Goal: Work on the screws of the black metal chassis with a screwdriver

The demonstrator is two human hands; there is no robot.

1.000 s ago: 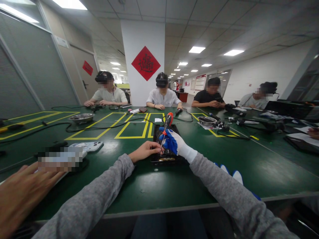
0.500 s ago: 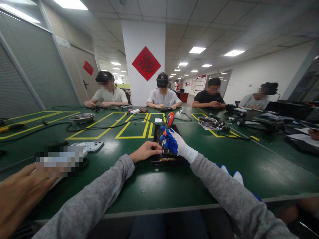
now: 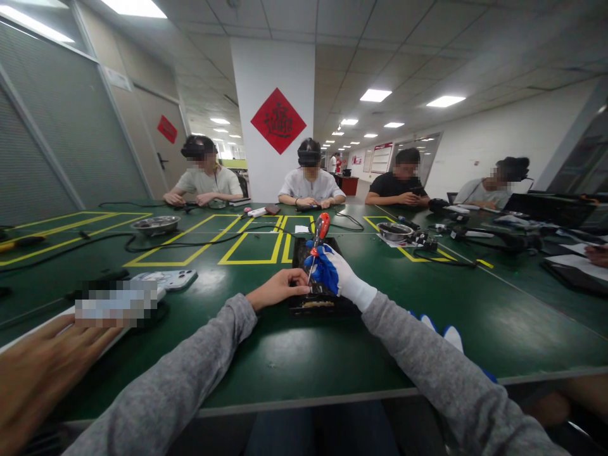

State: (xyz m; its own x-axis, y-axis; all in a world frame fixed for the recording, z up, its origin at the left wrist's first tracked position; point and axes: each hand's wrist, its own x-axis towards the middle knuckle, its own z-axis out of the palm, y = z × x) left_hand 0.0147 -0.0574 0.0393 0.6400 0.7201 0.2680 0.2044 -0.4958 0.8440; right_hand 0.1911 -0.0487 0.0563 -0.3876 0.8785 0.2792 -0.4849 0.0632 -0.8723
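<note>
My right hand (image 3: 335, 272), in a white and blue work glove, is closed around a screwdriver (image 3: 323, 227) with a red and black handle. The screwdriver stands nearly upright, its thin shaft slanting down to a dark, box-like device (image 3: 297, 307) on the table. My bare left hand (image 3: 281, 287) reaches in from the left. Its thumb and fingers come together beside the lower end of the shaft; whatever they pinch is hidden. Both hands are over the device, covering much of its middle.
A spare blue and white glove (image 3: 453, 339) lies by my right forearm. Left are a phone (image 3: 178, 278) and a co-worker's hand (image 3: 57, 354). Metal bowls (image 3: 156, 225) (image 3: 395, 232) and cables stand farther back on the green table (image 3: 256, 367). Several people sit opposite.
My hands and the screwdriver stay almost in place, with only a slight shift. The co-worker's hand at the left has moved a little to the right.
</note>
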